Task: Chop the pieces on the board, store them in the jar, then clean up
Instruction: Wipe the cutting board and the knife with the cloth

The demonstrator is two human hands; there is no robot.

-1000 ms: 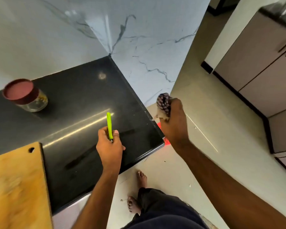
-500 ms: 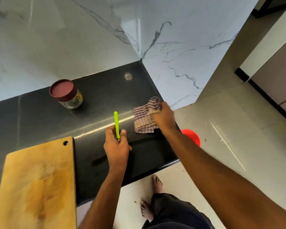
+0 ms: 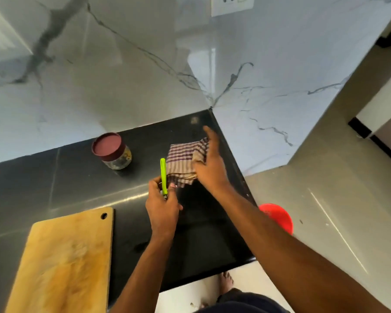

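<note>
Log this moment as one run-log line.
phase: cleanup | left hand: holds green knife | right hand: on checked cloth | jar: lidded | board: bare

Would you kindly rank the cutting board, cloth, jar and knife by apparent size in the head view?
1. Cutting board, though nearest the camera.
2. Cloth.
3. Jar.
4. Knife, partly hidden.

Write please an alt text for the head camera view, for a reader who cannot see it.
Over a black counter, the left hand holds a green knife upright while the right hand presses a checked cloth beside it. A lidded jar stands further back, and a bare wooden board lies at the left.
</note>
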